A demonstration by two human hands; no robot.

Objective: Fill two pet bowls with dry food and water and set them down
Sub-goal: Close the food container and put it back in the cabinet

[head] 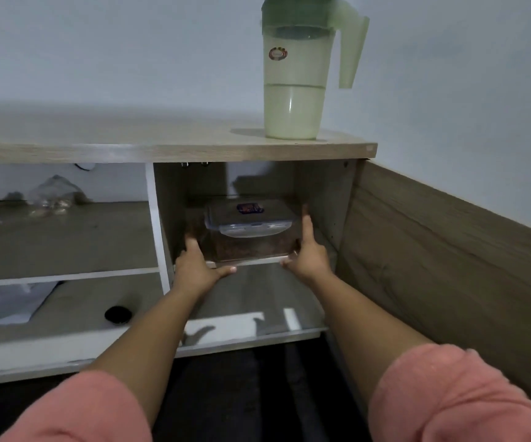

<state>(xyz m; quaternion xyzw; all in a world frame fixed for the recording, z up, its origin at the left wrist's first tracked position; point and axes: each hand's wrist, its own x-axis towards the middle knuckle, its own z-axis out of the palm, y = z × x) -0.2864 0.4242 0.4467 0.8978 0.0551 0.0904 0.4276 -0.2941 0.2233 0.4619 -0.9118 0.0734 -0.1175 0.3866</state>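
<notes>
A clear plastic container (248, 231) with a clip-on lid and brown dry food inside sits on the upper shelf of the right cabinet compartment. My left hand (195, 264) grips its left side, thumb under the front edge. My right hand (307, 250) holds its right side, fingers reaching up along the wall of the box. A pale green jug (294, 81) with a darker green lid stands on the cabinet top, partly filled with water. No pet bowls are in view.
The wooden cabinet (168, 148) has open shelves. The left compartment holds crumpled plastic bags (50, 199), white paper (9, 303) and a small black round lid (117, 314). A wood panel wall (449, 266) runs along the right. Dark floor lies below.
</notes>
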